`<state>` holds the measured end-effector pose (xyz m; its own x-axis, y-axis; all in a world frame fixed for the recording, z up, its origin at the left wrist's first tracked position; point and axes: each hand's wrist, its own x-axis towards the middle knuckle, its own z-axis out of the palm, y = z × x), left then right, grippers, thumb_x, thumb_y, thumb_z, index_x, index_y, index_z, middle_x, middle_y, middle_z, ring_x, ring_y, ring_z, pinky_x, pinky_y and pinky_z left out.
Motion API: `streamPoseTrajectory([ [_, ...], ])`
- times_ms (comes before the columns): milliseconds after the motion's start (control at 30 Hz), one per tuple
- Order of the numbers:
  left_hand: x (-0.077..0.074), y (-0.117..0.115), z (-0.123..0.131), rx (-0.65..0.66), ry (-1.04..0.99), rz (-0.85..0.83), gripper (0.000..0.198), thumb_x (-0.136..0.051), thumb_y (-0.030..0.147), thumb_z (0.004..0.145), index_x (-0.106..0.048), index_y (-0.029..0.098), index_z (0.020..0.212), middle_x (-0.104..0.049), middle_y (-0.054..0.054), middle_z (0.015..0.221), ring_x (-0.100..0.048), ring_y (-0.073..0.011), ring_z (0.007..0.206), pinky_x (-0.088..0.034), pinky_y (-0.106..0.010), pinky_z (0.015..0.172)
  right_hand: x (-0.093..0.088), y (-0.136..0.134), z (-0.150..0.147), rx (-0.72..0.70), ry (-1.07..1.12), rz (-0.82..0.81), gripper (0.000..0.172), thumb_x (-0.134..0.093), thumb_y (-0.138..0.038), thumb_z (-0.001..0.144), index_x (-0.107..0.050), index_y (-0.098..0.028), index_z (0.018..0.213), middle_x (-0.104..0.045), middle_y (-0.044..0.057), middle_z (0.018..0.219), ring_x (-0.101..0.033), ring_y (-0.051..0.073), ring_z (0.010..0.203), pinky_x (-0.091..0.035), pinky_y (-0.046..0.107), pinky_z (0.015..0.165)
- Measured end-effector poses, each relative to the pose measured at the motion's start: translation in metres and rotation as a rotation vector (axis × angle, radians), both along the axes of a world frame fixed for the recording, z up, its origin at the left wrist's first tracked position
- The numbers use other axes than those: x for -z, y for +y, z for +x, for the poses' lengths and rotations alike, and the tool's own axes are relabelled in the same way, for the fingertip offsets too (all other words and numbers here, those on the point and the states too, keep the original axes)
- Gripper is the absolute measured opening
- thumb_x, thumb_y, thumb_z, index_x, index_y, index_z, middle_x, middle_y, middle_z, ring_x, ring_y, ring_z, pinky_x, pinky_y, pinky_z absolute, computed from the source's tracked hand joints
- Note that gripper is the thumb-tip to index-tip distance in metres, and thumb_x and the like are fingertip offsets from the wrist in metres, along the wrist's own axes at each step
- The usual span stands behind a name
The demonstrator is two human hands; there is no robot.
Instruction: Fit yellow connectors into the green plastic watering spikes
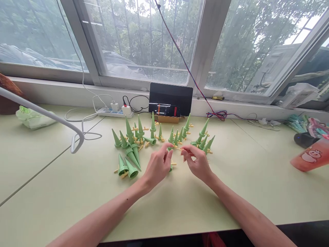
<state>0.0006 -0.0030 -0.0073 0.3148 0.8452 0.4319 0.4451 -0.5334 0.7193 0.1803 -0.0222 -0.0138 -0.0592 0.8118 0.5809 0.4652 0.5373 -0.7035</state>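
Observation:
In the middle of the table, my left hand (159, 160) and my right hand (197, 160) face each other, fingertips pinched. Between them is a small yellow valve (178, 148), with both hands' fingers closed at its ends. A green plant-watering spike (170, 168) with a yellow valve lies partly hidden under my left hand. Just beyond my fingertips several more green spikes (186, 126) stand upright with yellow valves. Others are at the left, where two spikes (131, 168) rest near my left wrist. A further cluster of spikes (203, 128) stands behind my right hand.
A black tablet (171, 96) leans by the window, a phone (168, 110) in front of it. A power strip (111, 112) sits at the back left. A white cable arm (51, 118) crosses the left side. A red cup (311, 156) lies tilted at the right.

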Motion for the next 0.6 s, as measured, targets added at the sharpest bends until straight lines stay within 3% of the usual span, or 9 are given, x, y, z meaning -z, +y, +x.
streamPoseTrajectory([
  [167, 0.0012, 0.0001, 0.0001, 0.004, 0.036, 0.111, 0.022, -0.037, 0.023, 0.101, -0.055, 0.019, 0.113, -0.062, 0.001, 0.079, -0.047, -0.0099, 0.053, -0.039, -0.023, 0.059, -0.0002, 0.0006, 0.0005, 0.020, 0.047, -0.026, 0.022, -0.049, -0.038, 0.100, -0.062, -0.020, 0.096, -0.065, 0.003, 0.079, -0.059, 0.013, 0.055, -0.054, 0.028, 0.059],
  [267, -0.0025, -0.0003, -0.0002, -0.020, 0.070, 0.130, 0.016, -0.043, 0.025, 0.099, -0.057, 0.019, 0.106, -0.064, -0.003, 0.098, -0.049, -0.0092, 0.057, -0.040, -0.024, 0.061, -0.0003, 0.0002, 0.0001, 0.055, 0.078, -0.043, 0.020, -0.053, -0.038, 0.098, -0.062, -0.020, 0.099, -0.064, 0.002, 0.081, -0.061, 0.013, 0.056, -0.054, 0.028, 0.058],
  [433, -0.0065, 0.0017, -0.0022, -0.064, 0.263, 0.077, 0.023, -0.045, 0.031, 0.098, -0.058, 0.018, 0.084, -0.060, -0.001, 0.083, -0.050, -0.0132, 0.060, -0.039, -0.027, 0.061, -0.0006, 0.0000, -0.0004, 0.081, 0.105, -0.075, 0.018, -0.055, -0.038, 0.097, -0.059, -0.021, 0.101, -0.063, 0.003, 0.088, -0.063, 0.012, 0.057, -0.050, 0.026, 0.053],
  [600, -0.0041, 0.0037, -0.0039, -0.090, 0.479, 0.011, 0.024, -0.047, 0.037, 0.096, -0.062, 0.020, 0.090, -0.060, -0.002, 0.080, -0.056, -0.0171, 0.064, -0.034, -0.027, 0.057, -0.0016, -0.0003, -0.0005, 0.080, 0.106, -0.084, 0.016, -0.056, -0.036, 0.096, -0.057, -0.021, 0.101, -0.062, 0.002, 0.088, -0.062, 0.011, 0.055, -0.048, 0.025, 0.052],
])
